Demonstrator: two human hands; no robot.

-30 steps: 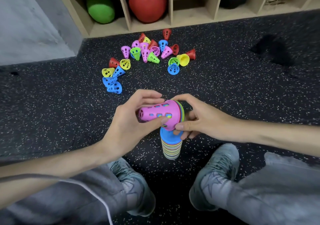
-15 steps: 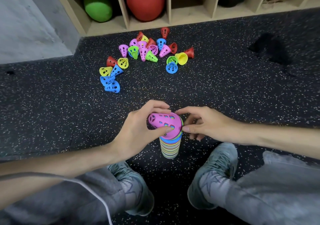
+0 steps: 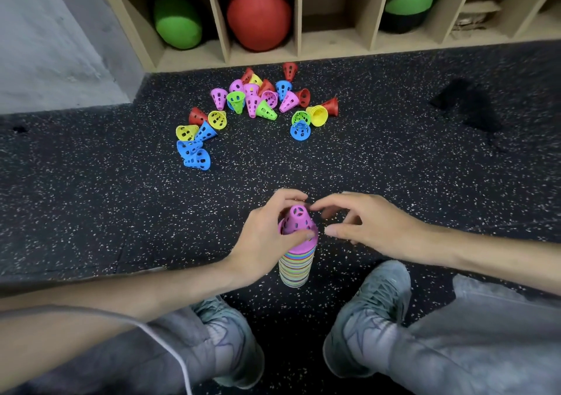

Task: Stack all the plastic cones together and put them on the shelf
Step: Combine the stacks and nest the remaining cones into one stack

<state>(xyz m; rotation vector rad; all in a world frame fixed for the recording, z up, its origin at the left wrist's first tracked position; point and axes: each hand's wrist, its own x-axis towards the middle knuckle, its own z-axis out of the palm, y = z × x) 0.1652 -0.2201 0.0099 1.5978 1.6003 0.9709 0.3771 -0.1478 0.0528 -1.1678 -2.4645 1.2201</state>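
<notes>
Speckled black floor in front of a wooden shelf: a pink cone sits on top of the stack, with the loose cones farther away.

The pink cone stands upright, tip up, on the striped stack between the two shoes, and its long axis is in line with the stack. The left hand holds it, thumb on the near side of its rim and fingers curled behind. The right hand is just beside the cone on the right, fingers loosely bent, holding nothing as far as I can see. The loose cones lie straight ahead toward the shelf, well apart from both hands. The blue ones are more to the left, so I judge the left hand is nearer to them, while the free right hand seems ready to reach first.
</notes>
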